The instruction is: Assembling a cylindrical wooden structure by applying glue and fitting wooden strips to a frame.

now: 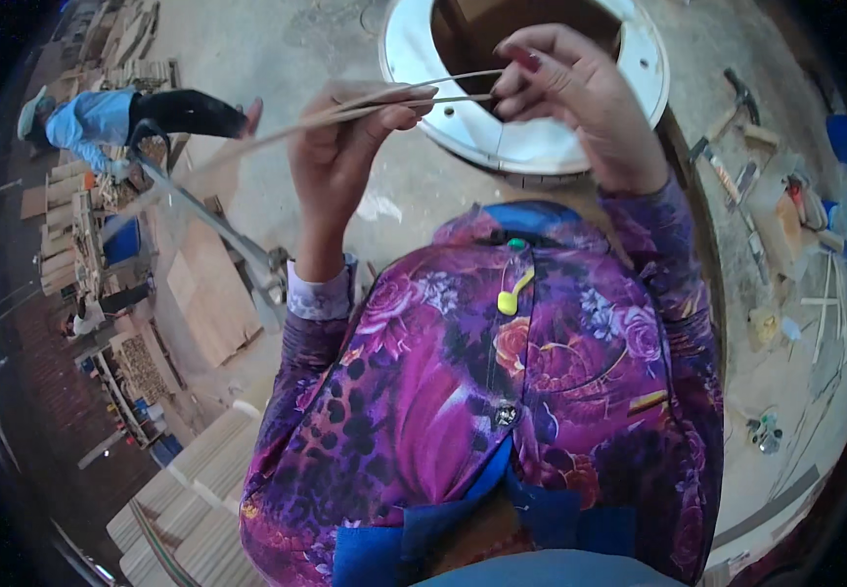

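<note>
Two thin, pale strips (291,131), seemingly wood, cross in front of me and reach out toward the left, where their far part blurs. My left hand (335,161) is closed around them, thumb and fingers pressing them together. At their right ends, my right hand (585,98) is raised with its fingers curled in a pinch; both tips meet its fingertips. Behind and below the right hand stands a round white ring-shaped piece (409,54) with a wide dark brown hollow, partly hidden by that hand.
Right of the ring, a hammer (740,92), wood offcuts (761,136) and other tools lie about. A person in a light blue shirt (96,122) is at the far left, another person (91,315) lower down. Stacked boards (189,499) stand at the lower left, a flat panel (210,298) beyond.
</note>
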Demonstrator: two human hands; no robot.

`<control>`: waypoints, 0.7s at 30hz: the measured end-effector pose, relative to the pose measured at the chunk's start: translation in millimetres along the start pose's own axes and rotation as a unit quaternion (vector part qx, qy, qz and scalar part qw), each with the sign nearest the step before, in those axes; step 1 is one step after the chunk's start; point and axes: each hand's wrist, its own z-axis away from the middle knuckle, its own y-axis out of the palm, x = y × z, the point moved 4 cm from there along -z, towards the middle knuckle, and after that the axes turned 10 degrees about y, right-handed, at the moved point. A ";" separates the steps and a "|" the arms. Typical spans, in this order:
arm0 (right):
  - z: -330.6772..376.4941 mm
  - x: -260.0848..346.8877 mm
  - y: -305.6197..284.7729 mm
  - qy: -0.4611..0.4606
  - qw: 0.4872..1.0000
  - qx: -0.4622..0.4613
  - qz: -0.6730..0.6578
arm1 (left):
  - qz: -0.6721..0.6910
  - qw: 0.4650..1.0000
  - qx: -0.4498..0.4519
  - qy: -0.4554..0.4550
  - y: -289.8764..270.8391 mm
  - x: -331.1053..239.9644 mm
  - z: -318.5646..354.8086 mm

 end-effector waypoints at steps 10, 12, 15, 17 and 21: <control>48.9 -27.2 -36.4 -0.069 0.935 -0.131 0.322 | 0.064 0.986 0.097 -0.117 4.8 48.1 27.6; 49.4 -24.9 -25.0 -0.091 0.929 -0.092 0.346 | 0.062 0.986 0.110 -0.113 2.7 47.0 27.2; 44.8 -22.2 -11.5 -0.142 0.854 -0.064 0.496 | 0.052 0.984 0.125 -0.113 0.4 48.8 25.2; 42.7 -22.5 -7.9 -0.152 0.829 -0.062 0.535 | 0.043 0.984 0.130 -0.112 0.0 50.6 23.8; 44.6 -21.5 -4.4 -0.168 0.811 -0.096 0.552 | -0.013 0.983 0.165 -0.077 4.7 47.1 18.0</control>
